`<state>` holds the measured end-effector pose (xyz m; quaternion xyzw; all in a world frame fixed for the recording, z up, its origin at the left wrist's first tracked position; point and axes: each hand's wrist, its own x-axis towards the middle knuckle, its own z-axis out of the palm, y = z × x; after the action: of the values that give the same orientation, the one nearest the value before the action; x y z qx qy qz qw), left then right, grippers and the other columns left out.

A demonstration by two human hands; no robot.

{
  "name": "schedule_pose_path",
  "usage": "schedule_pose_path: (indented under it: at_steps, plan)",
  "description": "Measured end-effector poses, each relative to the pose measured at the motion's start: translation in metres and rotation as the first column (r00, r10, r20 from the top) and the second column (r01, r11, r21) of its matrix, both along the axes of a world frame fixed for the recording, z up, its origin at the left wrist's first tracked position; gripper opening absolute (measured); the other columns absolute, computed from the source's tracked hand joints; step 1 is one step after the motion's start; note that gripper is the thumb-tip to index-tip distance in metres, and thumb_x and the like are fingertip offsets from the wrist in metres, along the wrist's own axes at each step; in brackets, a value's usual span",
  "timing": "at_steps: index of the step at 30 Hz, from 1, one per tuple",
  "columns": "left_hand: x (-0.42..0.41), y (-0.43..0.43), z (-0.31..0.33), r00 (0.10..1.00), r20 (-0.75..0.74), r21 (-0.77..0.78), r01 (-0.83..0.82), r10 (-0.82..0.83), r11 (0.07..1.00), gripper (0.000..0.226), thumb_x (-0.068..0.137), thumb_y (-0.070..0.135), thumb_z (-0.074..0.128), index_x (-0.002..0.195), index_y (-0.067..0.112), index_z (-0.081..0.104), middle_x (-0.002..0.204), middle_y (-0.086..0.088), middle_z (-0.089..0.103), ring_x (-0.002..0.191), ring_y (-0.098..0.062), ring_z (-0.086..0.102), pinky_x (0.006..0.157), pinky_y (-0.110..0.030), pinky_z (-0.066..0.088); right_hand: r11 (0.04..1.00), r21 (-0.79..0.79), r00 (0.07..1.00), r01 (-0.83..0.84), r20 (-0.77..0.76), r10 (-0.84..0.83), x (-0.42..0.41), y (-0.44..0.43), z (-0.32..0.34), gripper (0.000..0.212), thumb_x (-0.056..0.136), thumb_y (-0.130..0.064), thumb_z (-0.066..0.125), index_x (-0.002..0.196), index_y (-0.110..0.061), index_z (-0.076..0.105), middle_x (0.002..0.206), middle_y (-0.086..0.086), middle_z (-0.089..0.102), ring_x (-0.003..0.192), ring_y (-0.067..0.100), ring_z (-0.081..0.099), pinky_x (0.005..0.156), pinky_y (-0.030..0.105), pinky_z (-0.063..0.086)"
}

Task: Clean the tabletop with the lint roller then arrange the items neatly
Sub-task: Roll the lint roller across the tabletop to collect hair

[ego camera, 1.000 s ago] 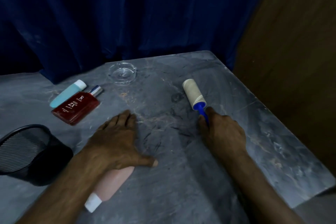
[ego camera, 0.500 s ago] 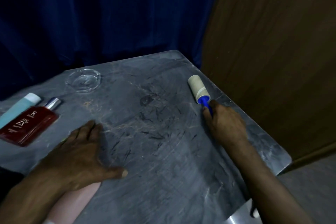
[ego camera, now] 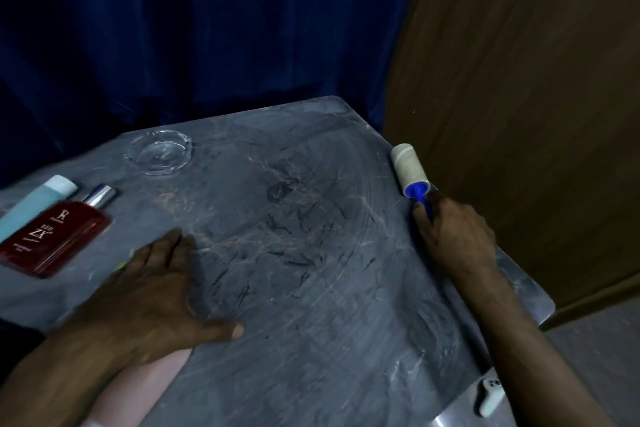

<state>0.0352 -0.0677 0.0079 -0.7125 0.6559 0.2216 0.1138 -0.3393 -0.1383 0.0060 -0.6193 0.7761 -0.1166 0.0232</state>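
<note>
My right hand [ego camera: 450,236] grips the blue handle of the lint roller [ego camera: 410,168], whose pale roll lies on the grey marble tabletop [ego camera: 311,288] close to its right edge. My left hand [ego camera: 152,291] rests flat on the tabletop, fingers spread, holding nothing. Dark hairs and scuffs are scattered over the middle of the top. At the left lie a red flat bottle [ego camera: 52,239] with a silver cap and a teal tube [ego camera: 34,201]. A clear glass ashtray [ego camera: 159,152] sits at the back. A pink bottle [ego camera: 138,385] lies partly under my left forearm.
A dark blue curtain [ego camera: 207,28] hangs behind the table and a brown wooden panel [ego camera: 536,80] stands to the right. A small white object [ego camera: 490,395] lies below the table's front right corner, beside my right forearm.
My right hand has carried the lint roller rightward from the middle of the tabletop to its right edge. The view has swung right. My left hand has stayed flat on the top.
</note>
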Motion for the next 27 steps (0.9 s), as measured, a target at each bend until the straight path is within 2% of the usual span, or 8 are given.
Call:
schedule_pose_path:
  at_steps: [2,5,9,11,14,19,22,27]
  plan:
    - [0.004,-0.001,-0.005,1.000,-0.020,-0.018,-0.002,0.002,1.000,0.183,0.021,0.119,0.031,0.168,0.023,-0.020,0.177,0.004,-0.025,0.166,-0.022,-0.010,0.135,-0.040,0.008,0.999,0.006,0.999,-0.038,0.003,0.038,0.007,0.000,0.001,0.036,0.106,-0.044,0.045,0.123,-0.016,0.061,0.089,0.003,0.060,0.075,0.017,0.058,0.066,0.037,0.050]
    - [0.006,0.000,-0.012,0.999,-0.051,-0.060,-0.001,-0.002,0.998,0.183,0.022,0.120,0.032,0.169,0.023,-0.017,0.178,0.003,-0.023,0.166,-0.021,-0.009,0.135,-0.038,0.007,0.993,0.000,0.993,-0.121,0.017,0.121,0.022,-0.001,0.002,0.037,0.105,-0.043,0.046,0.122,-0.015,0.061,0.092,0.007,0.064,0.081,0.022,0.061,0.069,0.039,0.051]
    - [0.008,0.002,-0.014,0.997,-0.074,-0.075,-0.004,-0.001,0.997,0.180,0.027,0.118,0.036,0.169,0.021,-0.018,0.178,0.002,-0.023,0.166,-0.021,-0.011,0.135,-0.037,0.002,0.977,0.052,0.978,-0.209,0.031,0.208,0.050,-0.002,0.001,0.037,0.106,-0.046,0.044,0.126,-0.017,0.057,0.086,0.004,0.062,0.074,0.019,0.061,0.070,0.043,0.057]
    - [0.007,0.003,-0.014,0.998,-0.070,-0.089,-0.002,-0.005,0.996,0.176,0.033,0.115,0.042,0.169,0.020,-0.016,0.178,0.000,-0.021,0.166,-0.021,-0.011,0.135,-0.038,0.002,0.970,0.052,0.971,-0.238,0.034,0.236,0.063,-0.001,0.001,0.037,0.105,-0.047,0.043,0.124,-0.019,0.057,0.089,0.006,0.065,0.076,0.023,0.064,0.071,0.045,0.058]
    - [0.005,0.003,-0.014,0.999,-0.054,-0.105,-0.001,-0.005,0.994,0.170,0.041,0.110,0.051,0.170,0.019,-0.013,0.179,-0.001,-0.019,0.166,-0.022,-0.007,0.135,-0.039,0.005,0.958,0.031,0.958,-0.286,0.029,0.285,0.083,0.002,0.000,0.038,0.105,-0.048,0.043,0.125,-0.020,0.058,0.094,0.008,0.068,0.082,0.027,0.065,0.071,0.040,0.053]
    - [0.004,0.003,-0.013,0.999,-0.034,-0.113,0.016,-0.020,0.993,0.165,0.052,0.104,0.061,0.170,0.017,-0.014,0.179,-0.002,-0.019,0.166,-0.022,-0.008,0.134,-0.038,0.003,0.925,0.062,0.927,-0.376,0.029,0.375,0.114,0.006,-0.004,0.035,0.105,-0.049,0.044,0.128,-0.025,0.056,0.094,0.002,0.067,0.079,0.019,0.062,0.066,0.033,0.047]
    - [0.004,0.005,-0.012,0.999,-0.046,-0.106,0.015,-0.020,0.994,0.164,0.054,0.102,0.064,0.169,0.016,-0.016,0.178,-0.003,-0.021,0.166,-0.023,-0.009,0.135,-0.040,0.002,0.905,0.017,0.905,-0.425,0.025,0.425,0.132,0.012,-0.008,0.037,0.105,-0.050,0.042,0.126,-0.024,0.058,0.091,0.003,0.069,0.078,0.022,0.065,0.065,0.034,0.049]
    - [0.002,0.005,-0.011,0.998,-0.060,-0.117,0.012,-0.019,0.993,0.161,0.059,0.097,0.068,0.170,0.015,-0.013,0.179,-0.006,-0.019,0.167,-0.024,-0.008,0.134,-0.040,0.002,0.860,-0.012,0.859,-0.510,0.028,0.511,0.160,0.024,-0.014,0.041,0.104,-0.050,0.041,0.134,-0.025,0.055,0.097,0.006,0.073,0.086,0.028,0.069,0.073,0.038,0.054]
